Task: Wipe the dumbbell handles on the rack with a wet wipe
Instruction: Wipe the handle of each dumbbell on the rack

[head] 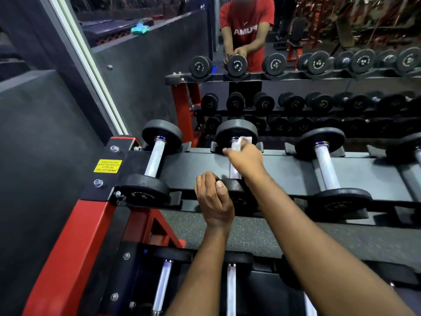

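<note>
On the top tier of the black and red rack (pixel 284 160) lies a row of black dumbbells with silver knurled handles. My right hand (pixel 245 157) grips a white wet wipe (pixel 243 140) wrapped round the far end of the second dumbbell's handle (pixel 234 172). My left hand (pixel 213 199) grips the near weight plate of that same dumbbell (pixel 237 188). The first dumbbell (pixel 155 158) lies to the left and the third dumbbell (pixel 325 165) to the right, both untouched.
A lower tier (pixel 230 288) with more dumbbells sits under my forearms. A wall mirror (pixel 296 65) behind the rack reflects the rack and a person in a red shirt. A grey wall (pixel 45 133) and a yellow sticker (pixel 108 166) are on the left.
</note>
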`<state>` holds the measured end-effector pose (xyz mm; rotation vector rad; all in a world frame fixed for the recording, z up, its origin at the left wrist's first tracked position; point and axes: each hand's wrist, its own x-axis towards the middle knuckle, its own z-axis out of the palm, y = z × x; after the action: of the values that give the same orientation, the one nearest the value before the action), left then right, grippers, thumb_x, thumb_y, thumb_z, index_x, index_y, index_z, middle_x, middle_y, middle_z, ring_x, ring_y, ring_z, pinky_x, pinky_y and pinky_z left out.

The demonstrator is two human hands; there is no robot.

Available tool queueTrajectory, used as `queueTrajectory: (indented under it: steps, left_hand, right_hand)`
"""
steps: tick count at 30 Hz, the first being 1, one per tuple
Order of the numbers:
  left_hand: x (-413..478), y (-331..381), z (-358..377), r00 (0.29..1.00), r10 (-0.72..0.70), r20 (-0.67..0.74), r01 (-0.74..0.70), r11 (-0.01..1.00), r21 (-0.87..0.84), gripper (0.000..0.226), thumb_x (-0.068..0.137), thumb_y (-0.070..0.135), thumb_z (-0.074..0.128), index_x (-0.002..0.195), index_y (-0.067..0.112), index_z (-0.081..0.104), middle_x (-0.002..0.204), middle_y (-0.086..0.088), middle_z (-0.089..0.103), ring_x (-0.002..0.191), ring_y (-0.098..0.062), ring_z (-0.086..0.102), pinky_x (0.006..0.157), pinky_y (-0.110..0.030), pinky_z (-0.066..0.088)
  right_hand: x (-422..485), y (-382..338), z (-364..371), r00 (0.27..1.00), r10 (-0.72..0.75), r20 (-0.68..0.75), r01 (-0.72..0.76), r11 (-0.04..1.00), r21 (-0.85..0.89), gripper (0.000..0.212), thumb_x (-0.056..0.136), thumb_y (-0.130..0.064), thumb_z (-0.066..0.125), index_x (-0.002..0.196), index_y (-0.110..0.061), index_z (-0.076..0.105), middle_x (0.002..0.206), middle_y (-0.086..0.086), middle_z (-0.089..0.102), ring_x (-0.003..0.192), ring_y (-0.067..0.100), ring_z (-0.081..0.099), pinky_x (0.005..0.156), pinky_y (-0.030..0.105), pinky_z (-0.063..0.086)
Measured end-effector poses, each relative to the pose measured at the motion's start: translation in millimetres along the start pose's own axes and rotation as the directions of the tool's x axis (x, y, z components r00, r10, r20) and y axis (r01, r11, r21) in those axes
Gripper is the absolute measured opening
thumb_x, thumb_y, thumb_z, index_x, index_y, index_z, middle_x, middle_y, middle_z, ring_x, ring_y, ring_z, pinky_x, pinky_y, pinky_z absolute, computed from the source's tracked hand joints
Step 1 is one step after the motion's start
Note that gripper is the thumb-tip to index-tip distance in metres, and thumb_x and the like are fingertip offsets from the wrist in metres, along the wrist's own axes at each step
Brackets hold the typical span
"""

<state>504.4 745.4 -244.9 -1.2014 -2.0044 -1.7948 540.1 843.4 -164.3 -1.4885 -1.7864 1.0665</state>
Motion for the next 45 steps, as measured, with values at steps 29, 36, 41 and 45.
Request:
queueTrajectory:
  steps: [29, 36, 41, 45]
  left_hand:
    - [0, 4, -2, 1.000, 0.013, -0.010, -0.013, 1.000, 0.009, 0.026, 0.092, 0.023, 0.027, 0.075, 0.008, 0.040, 0.072, -0.009, 0.041, 0.072, -0.019, 0.032, 0.071, -0.030, 0.025]
    - [1, 3, -1, 1.000, 0.013, -0.002, -0.013, 1.000, 0.011, 0.029, 0.093, 0.024, 0.026, 0.075, 0.007, 0.041, 0.073, -0.008, 0.043, 0.071, -0.024, 0.037, 0.070, -0.035, 0.029]
    - [1, 3, 0, 1.000, 0.013, -0.016, -0.013, 1.000, 0.006, 0.029, 0.093, 0.025, 0.026, 0.075, 0.008, 0.041, 0.073, -0.007, 0.042, 0.071, -0.023, 0.036, 0.071, -0.033, 0.027]
    - [1, 3, 0, 1.000, 0.010, -0.013, -0.010, 1.000, 0.016, 0.028, 0.093, 0.025, 0.026, 0.075, 0.009, 0.040, 0.073, -0.006, 0.041, 0.072, -0.021, 0.034, 0.072, -0.032, 0.027]
  right_hand:
    - [16, 21, -9, 0.958, 0.282, 0.045, -0.265, 0.820, 0.507, 0.018, 0.081, -0.032, 0.066, 0.082, -0.015, 0.059, 0.103, 0.013, 0.071, 0.079, 0.023, 0.064, 0.081, 0.038, 0.057]
    - [17, 14, -9, 0.960, 0.279, -0.033, -0.203, 0.769, 0.606, 0.030, 0.081, -0.036, 0.064, 0.094, -0.011, 0.057, 0.108, 0.006, 0.063, 0.100, 0.025, 0.062, 0.090, 0.037, 0.050]
    - [22, 18, -6, 0.966, 0.258, -0.019, -0.173, 0.699, 0.694, 0.022, 0.090, -0.031, 0.057, 0.101, -0.014, 0.048, 0.098, 0.000, 0.062, 0.094, 0.021, 0.060, 0.092, 0.036, 0.049]
    - [19, 19, -3, 0.966, 0.243, 0.090, -0.242, 0.719, 0.652, 0.016, 0.085, -0.019, 0.063, 0.081, -0.015, 0.048, 0.082, 0.019, 0.069, 0.074, 0.031, 0.067, 0.079, 0.044, 0.057]
